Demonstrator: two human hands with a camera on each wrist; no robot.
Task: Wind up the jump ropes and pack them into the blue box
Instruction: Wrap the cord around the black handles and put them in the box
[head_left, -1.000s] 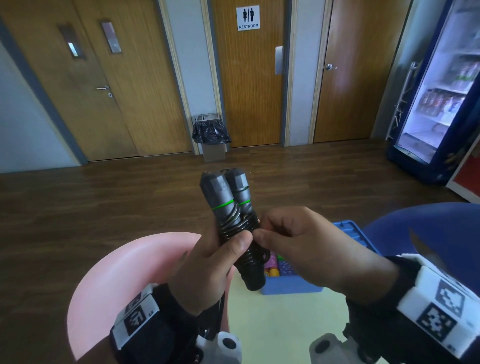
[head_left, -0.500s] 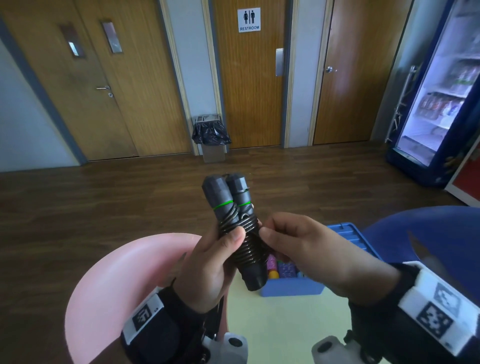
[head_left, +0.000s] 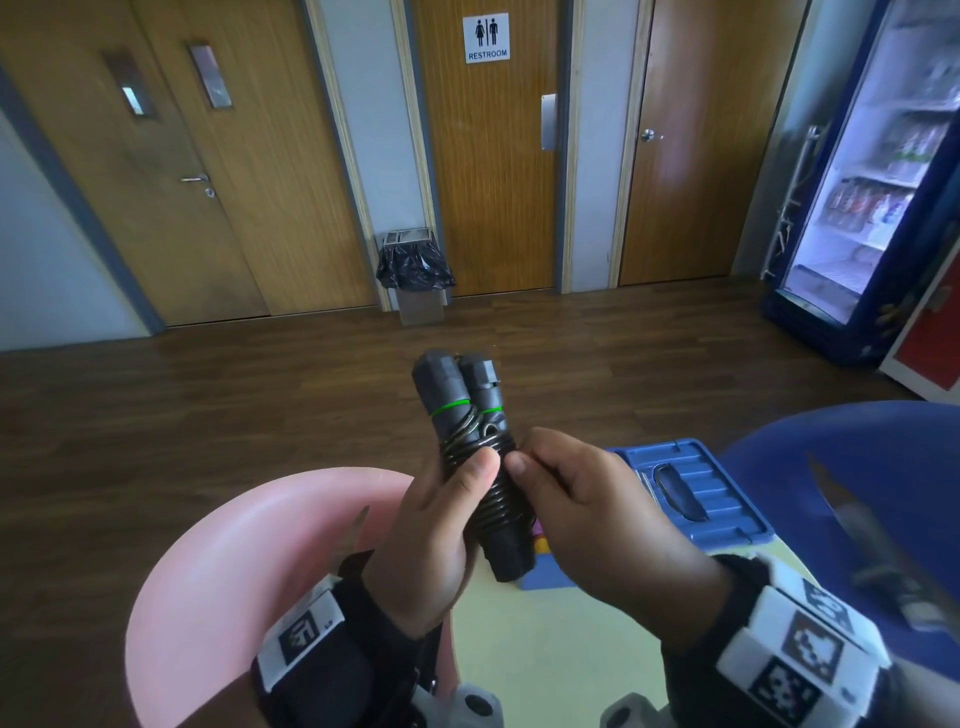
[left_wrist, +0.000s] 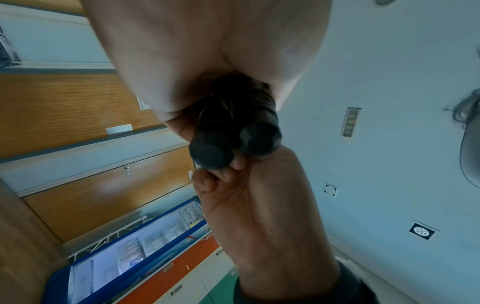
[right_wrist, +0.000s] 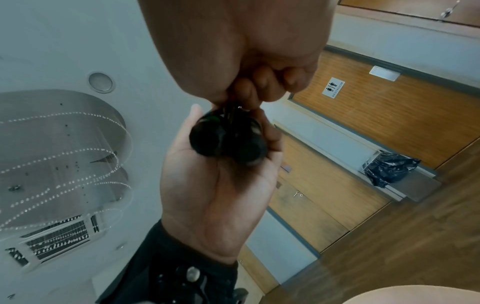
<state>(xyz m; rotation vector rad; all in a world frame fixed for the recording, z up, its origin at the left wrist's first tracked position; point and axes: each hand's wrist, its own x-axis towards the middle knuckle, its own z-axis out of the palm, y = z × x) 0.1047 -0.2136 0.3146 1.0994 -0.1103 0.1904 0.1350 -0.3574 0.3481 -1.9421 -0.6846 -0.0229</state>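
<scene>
Jump rope (head_left: 475, 457) held up in front of the body, above the near table (head_left: 561, 649) edge. Two black handles side by side, cord wound round their middle in tight coils.

Left hand (head_left: 431, 545) wraps the lower part of the bundle from the left; thumb lies across the coils, fingers curl behind. In the left wrist view the handle butts (left_wrist: 233, 144) stick out past the palm (left_wrist: 207, 51).

Right hand (head_left: 587, 509) comes in from the right, fingertips bunched and pinching at the coils, just beside the left thumb. Whether it holds a loose cord end: cannot tell, too small. Right wrist view shows its fingers (right_wrist: 259, 82) curled at the top of the bundle (right_wrist: 228, 142), with the left palm (right_wrist: 215, 195) cradling the handles.

Around: blue box (head_left: 691, 493) open on the table, behind and to the right of the hands, partly hidden by the right hand and the handles; coloured items show low inside it. Pink chair (head_left: 234, 571) at lower left, blue chair (head_left: 857, 467) at right. Bin with black bag (head_left: 415, 270) by the far doors; drinks fridge (head_left: 872, 182) far right.

Long axis near upright, tilted slightly left at the top. Green-ringed ends up and away, plain butts down toward the table.
</scene>
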